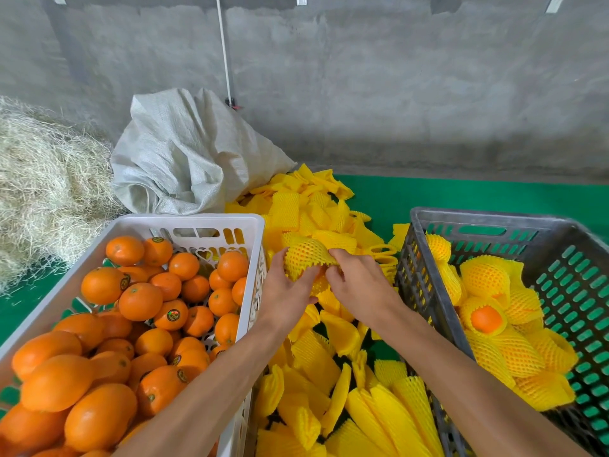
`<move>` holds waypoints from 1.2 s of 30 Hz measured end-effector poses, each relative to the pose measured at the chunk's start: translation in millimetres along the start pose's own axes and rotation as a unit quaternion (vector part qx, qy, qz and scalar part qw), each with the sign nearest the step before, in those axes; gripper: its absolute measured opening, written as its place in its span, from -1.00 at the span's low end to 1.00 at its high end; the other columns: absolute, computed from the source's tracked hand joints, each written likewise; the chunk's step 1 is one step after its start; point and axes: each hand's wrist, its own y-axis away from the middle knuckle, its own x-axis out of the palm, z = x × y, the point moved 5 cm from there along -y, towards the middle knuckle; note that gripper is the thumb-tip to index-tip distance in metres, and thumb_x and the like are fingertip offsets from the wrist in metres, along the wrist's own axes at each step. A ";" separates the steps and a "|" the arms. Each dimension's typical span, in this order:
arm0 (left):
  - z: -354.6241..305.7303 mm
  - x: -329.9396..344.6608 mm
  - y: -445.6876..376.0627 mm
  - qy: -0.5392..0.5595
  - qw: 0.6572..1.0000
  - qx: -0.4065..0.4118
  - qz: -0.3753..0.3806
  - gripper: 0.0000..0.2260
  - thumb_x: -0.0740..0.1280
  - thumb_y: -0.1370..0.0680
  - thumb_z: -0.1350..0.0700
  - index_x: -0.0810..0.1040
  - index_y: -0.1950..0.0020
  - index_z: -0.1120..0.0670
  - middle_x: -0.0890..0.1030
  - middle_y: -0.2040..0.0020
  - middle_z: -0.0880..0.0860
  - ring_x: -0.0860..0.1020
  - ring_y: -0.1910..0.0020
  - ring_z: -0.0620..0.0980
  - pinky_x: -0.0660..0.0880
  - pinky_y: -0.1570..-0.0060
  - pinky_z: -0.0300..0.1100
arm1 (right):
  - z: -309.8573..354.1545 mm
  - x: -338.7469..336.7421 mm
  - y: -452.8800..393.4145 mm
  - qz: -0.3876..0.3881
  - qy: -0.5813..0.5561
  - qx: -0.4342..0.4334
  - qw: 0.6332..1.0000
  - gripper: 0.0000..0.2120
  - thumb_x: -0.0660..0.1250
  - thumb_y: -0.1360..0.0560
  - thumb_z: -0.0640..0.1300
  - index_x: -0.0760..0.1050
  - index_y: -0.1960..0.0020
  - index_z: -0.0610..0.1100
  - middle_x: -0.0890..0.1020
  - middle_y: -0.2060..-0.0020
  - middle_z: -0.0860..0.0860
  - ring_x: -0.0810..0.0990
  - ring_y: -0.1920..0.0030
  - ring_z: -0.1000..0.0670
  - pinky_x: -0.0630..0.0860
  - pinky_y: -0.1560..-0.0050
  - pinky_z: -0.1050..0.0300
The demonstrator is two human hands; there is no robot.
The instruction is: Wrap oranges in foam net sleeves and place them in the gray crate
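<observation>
Between the two crates, my left hand [287, 291] and my right hand [356, 285] together hold an orange inside a yellow foam net sleeve [304, 255]. The left hand grips it from the left and below; the right hand pinches the sleeve's edge at its right side. Only a little orange skin shows through the mesh. A white crate [184, 222] at the left is full of bare oranges [140, 301]. A gray crate [468, 219] at the right holds several sleeved oranges [486, 278].
Loose yellow foam sleeves [329, 374] lie piled on the green mat [461, 192] between the crates. A white woven sack [184, 153] and a heap of straw [43, 186] sit at the back left against a concrete wall.
</observation>
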 end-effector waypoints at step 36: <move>-7.2 10.2 14.5 -0.147 0.972 0.160 0.094 -0.48 0.37 -0.64 0.12 0.27 -0.56 -0.09 0.42 -0.37 -0.29 0.56 -0.26 -0.16 0.63 0.04 -0.23 | -116.0 -105.4 18.3 -0.205 0.227 0.306 0.901 -0.39 0.27 -0.63 0.17 0.28 -0.46 -0.26 0.47 -0.35 -0.25 0.41 -0.36 -0.29 0.36 -0.34 -0.17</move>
